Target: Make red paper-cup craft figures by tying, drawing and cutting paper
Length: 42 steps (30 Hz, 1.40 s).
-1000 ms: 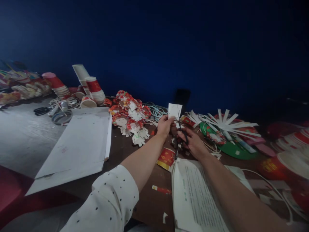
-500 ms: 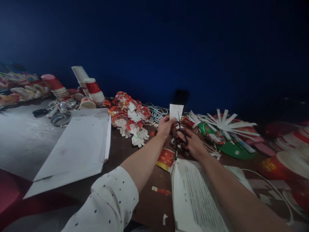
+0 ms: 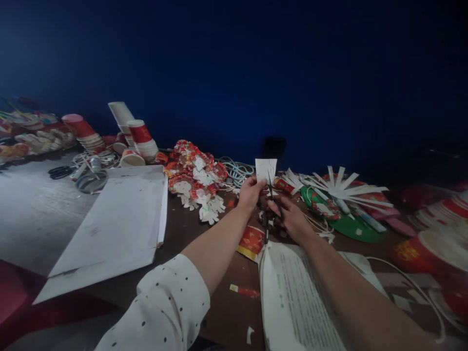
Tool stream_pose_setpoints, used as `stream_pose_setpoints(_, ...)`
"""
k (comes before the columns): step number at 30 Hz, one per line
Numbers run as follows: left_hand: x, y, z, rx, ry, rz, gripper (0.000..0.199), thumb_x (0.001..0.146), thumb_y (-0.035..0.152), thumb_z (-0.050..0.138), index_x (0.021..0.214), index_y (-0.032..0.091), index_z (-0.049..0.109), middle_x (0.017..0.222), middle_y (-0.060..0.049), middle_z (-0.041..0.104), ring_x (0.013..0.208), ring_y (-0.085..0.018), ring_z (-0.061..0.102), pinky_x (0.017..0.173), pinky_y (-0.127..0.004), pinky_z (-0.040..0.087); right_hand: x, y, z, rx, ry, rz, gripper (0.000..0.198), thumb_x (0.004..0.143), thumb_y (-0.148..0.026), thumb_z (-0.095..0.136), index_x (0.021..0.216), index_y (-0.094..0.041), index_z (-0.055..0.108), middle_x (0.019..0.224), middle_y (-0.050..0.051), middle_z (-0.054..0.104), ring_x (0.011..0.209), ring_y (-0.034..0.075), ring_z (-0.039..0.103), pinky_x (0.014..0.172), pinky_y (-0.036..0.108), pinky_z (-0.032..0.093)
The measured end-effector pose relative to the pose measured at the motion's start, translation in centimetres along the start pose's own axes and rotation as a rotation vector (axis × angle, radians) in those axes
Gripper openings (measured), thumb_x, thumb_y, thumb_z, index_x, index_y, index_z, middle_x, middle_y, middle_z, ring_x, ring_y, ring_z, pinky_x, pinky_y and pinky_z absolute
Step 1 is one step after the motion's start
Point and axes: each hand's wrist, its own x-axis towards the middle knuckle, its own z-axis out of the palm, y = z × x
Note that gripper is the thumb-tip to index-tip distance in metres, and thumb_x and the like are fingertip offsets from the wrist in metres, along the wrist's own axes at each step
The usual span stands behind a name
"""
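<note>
My left hand (image 3: 251,192) pinches a small white piece of paper (image 3: 265,168) by its lower part, holding it upright above the table. Faint drawn lines show on the paper. In my right hand (image 3: 290,215) is a pair of dark scissors (image 3: 275,199), fingers closed round the handles. The blades point up and lie against the paper's right side. Below the hands lie a red printed piece of cup paper (image 3: 251,240) with a yellow edge and an open printed booklet (image 3: 292,292).
White boards (image 3: 117,219) lie to the left, with stacked paper cups (image 3: 143,139) behind. Red and white cut-paper crafts (image 3: 199,170) are piled left of my hands. On the right are a cup cut into strips (image 3: 338,187), a green disc (image 3: 360,229) and large red cups (image 3: 420,251).
Both hands stay in nearly the same place. The paper has tilted slightly, and the scissor blades have shifted a little against it.
</note>
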Motion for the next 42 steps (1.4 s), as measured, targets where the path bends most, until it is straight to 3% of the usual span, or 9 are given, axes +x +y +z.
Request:
stream_pose_setpoints(22,-0.44,0.43,0.4,0.073,0.017,-0.04,0.018,0.069,0.019,0.071,0.072,0.015,0.054,0.059,0.002,0.06,0.047,-0.009,0.056,0.049,-0.021,0.049,0.26,0.37,-0.11,-0.013,-0.01,-0.042,0.055,0.065,-0.057,0.072,0.102,-0.019,0.06,0.072,-0.001,0.06,0.049,0.006,0.044,0.04,0.019,0.029)
stream_pose_setpoints(34,-0.62,0.67,0.43,-0.019,0.041,-0.093,0.022,0.075,0.032,0.068,0.074,0.016,0.053,0.063,0.0,0.058,0.069,-0.017,0.065,0.065,-0.029,0.055,0.3,0.43,-0.15,-0.027,0.037,-0.046,0.051,0.064,-0.057,0.073,0.097,-0.02,0.06,0.07,-0.002,0.057,0.054,0.009,0.048,0.043,0.019,0.031)
stream_pose_setpoints(42,-0.66,0.82,0.44,-0.025,0.035,-0.073,0.02,0.073,0.029,0.068,0.074,0.016,0.053,0.06,0.001,0.057,0.068,-0.016,0.065,0.066,-0.029,0.055,0.3,0.48,-0.17,-0.036,0.029,-0.072,0.053,0.062,-0.059,0.073,0.096,-0.02,0.061,0.066,-0.003,0.057,0.053,0.008,0.048,0.043,0.019,0.033)
